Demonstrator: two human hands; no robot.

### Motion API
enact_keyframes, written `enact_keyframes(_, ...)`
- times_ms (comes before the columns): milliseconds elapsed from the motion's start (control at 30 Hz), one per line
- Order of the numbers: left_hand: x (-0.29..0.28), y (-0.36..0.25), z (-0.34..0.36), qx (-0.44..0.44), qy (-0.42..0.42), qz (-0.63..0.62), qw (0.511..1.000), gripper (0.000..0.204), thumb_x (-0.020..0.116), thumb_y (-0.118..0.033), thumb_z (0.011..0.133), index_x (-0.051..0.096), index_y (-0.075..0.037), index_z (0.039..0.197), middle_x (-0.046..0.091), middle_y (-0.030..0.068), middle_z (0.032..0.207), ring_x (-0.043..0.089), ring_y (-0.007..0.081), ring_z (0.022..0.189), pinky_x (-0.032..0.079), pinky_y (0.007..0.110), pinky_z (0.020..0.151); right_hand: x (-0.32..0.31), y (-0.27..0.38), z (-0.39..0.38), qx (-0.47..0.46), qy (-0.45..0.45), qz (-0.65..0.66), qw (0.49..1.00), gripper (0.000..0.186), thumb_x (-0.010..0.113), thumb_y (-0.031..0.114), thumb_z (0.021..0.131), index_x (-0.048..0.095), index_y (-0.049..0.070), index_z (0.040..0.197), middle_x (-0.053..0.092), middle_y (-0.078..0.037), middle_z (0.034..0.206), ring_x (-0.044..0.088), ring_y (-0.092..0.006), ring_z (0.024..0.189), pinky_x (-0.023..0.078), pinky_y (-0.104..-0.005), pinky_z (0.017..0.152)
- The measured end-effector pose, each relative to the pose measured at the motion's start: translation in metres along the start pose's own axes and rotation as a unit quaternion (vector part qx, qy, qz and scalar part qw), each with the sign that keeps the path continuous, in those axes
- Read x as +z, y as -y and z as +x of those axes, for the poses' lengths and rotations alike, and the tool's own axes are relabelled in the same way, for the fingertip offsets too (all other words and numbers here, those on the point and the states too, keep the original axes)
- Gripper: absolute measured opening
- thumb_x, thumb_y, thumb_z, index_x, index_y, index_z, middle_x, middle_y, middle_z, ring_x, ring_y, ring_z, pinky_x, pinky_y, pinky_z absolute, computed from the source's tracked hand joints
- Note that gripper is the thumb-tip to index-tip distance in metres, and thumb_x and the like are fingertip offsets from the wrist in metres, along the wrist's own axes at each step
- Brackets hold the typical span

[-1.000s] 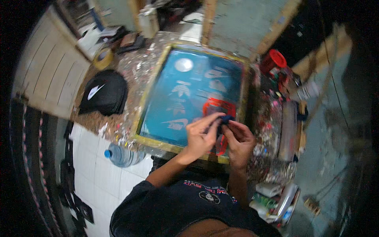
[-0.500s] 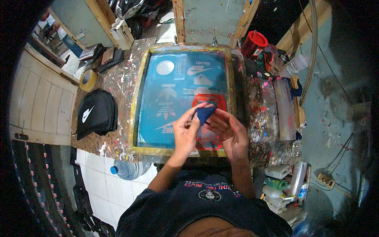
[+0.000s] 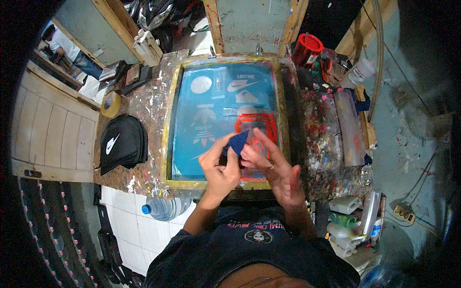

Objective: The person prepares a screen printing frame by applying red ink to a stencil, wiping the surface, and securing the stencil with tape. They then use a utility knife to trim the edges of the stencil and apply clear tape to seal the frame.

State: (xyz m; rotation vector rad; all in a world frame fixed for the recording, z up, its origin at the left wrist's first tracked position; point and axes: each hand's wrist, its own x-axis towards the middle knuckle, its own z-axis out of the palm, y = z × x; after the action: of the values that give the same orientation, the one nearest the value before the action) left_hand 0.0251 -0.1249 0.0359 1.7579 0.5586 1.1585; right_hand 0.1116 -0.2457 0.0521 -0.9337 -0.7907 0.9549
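Observation:
My left hand (image 3: 221,168) pinches a small folded piece of dark blue cloth (image 3: 236,143) between thumb and fingers. Close against the cloth's right side is my right hand (image 3: 284,181), its fingers spread and slightly blurred; some fingertips seem to touch the edge. Both hands are over a printing screen with a yellowish frame (image 3: 169,120) and blue mesh (image 3: 187,156) bearing pale stencil designs. Red tape or ink (image 3: 271,127) surrounds one design at the screen's lower right, partly hidden by my hands. Two metal clamps hold the screen's far edge.
Left on the paint-spattered table (image 3: 144,173) lie a stack of black fabric pieces (image 3: 126,144) and a tape roll (image 3: 113,105). A red can (image 3: 307,50) and white bottle (image 3: 360,75) stand far right. Below are a water jug (image 3: 168,208) and several containers (image 3: 343,233). Another person (image 3: 67,47) is far left.
My left hand has shifted slightly left and down with the cloth, turning it. The right hand has rotated, its fingers now pointing up-left. A person has come into sight at the far left.

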Motion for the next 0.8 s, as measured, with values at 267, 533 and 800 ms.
enact_keyframes(267,-0.008,0.017,0.001,0.046,-0.045,0.084,0.994,0.02,0.053,-0.004,0.094,0.064,0.007,0.107,0.07,0.009,0.087,0.062,0.0114,0.074,0.05,0.025,0.067,-0.002,-0.002,0.0,-0.015,0.059,0.008,0.998,0.114,0.015,0.087,0.082,0.002,0.0,0.155,0.031,-0.03,0.151,0.029,-0.0391,0.143,0.017,-0.0514,0.117)
enact_keyframes(533,-0.019,-0.024,0.004,0.087,0.086,0.145,0.982,0.04,0.064,0.003,0.081,0.066,-0.003,0.121,0.065,0.013,0.086,0.064,0.02,0.076,0.051,0.03,0.07,-0.005,-0.001,0.007,-0.07,0.032,0.13,0.989,0.115,0.013,0.09,0.079,-0.004,0.007,0.156,0.009,-0.029,0.159,0.013,-0.0378,0.149,0.009,-0.0518,0.118)
enact_keyframes(800,-0.011,-0.008,-0.005,0.056,0.032,0.157,0.985,0.04,0.066,0.006,0.078,0.071,-0.008,0.115,0.056,0.0095,0.07,0.052,0.0169,0.06,0.044,0.03,0.056,0.002,-0.019,0.009,-0.101,0.037,0.159,0.981,0.119,0.02,0.093,0.076,-0.007,0.009,0.156,-0.006,-0.023,0.161,0.001,-0.0349,0.15,-0.003,-0.0522,0.118)
